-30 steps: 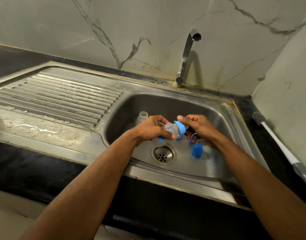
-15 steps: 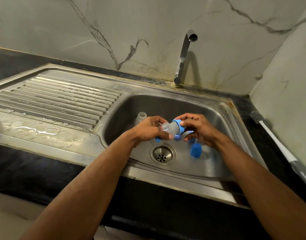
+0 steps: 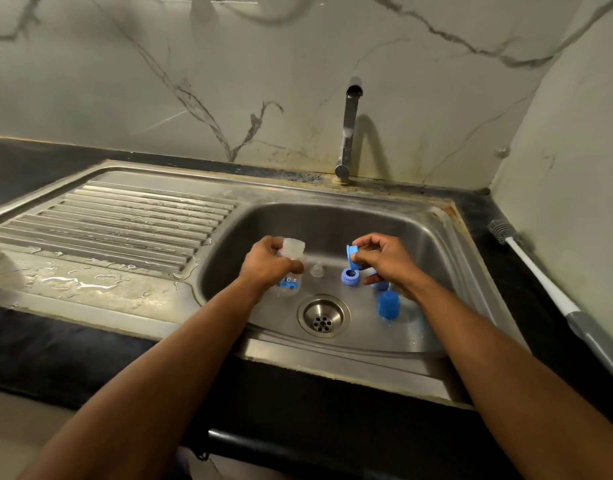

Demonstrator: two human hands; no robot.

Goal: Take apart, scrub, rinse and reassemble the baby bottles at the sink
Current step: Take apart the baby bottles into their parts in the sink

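My left hand (image 3: 268, 263) grips a clear baby bottle (image 3: 291, 249) with a blue print, its open neck pointing up, over the left of the steel sink basin (image 3: 419, 237). My right hand (image 3: 384, 259) pinches a blue screw collar (image 3: 351, 254) a hand's width to the right of the bottle. On the basin floor lie a clear teat (image 3: 317, 270), a second blue collar ring (image 3: 350, 276) and a blue cap (image 3: 388, 304). Part of another blue piece shows under my right hand.
The drain (image 3: 323, 316) sits at the basin's front middle, and the tap (image 3: 348, 133) stands behind, with no water running. A wet ribbed draining board (image 3: 125, 216) lies to the left. A white-handled bottle brush (image 3: 540, 271) rests on the dark counter at the right.
The blue collar has come off the bottle. My hands have drawn apart, the left keeping the bottle and the right keeping the collar. The camera view has shifted upward.
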